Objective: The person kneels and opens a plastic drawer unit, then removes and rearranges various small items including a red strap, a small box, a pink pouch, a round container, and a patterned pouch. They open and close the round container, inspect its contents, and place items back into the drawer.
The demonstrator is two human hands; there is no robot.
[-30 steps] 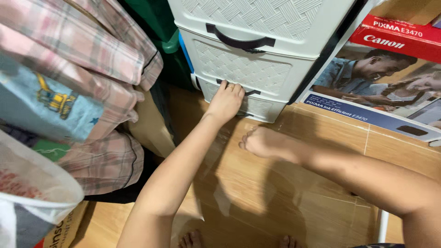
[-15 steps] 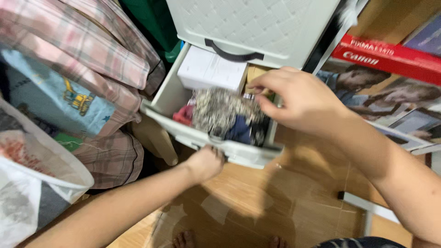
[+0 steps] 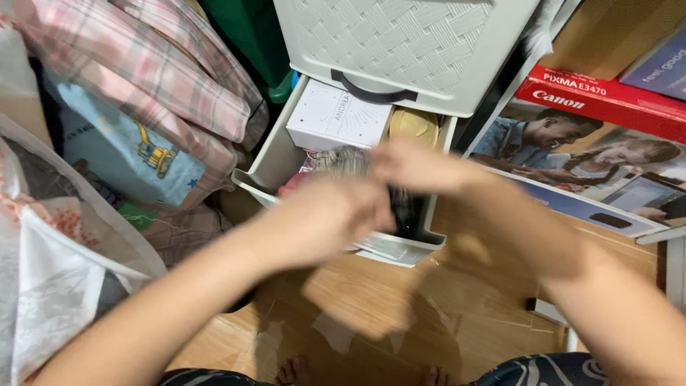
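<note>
The bottom drawer [image 3: 275,154] of a white woven-pattern plastic drawer unit [image 3: 400,36] stands pulled open. Inside lie a white box [image 3: 336,118], a round yellowish thing [image 3: 413,125], a grey speckled cloth [image 3: 343,159] and dark and reddish fabric. My left hand [image 3: 321,218] is blurred with motion and hovers over the drawer's front, off the handle. My right hand [image 3: 411,166], also blurred, reaches over the cloth in the middle of the drawer. Whether either hand grips anything is hidden by blur.
Pink plaid clothes and a light blue printed garment [image 3: 164,78] hang at the left, above a white plastic bag [image 3: 57,271]. A red and white printer box [image 3: 593,150] lies at the right. A green bin [image 3: 250,28] stands behind. Wooden floor [image 3: 400,314] and my toes [image 3: 296,372] lie below.
My left hand pulled the bottom drawer open, then let go of its handle and rose over the drawer. My right hand came up from the floor and reached into the drawer.
</note>
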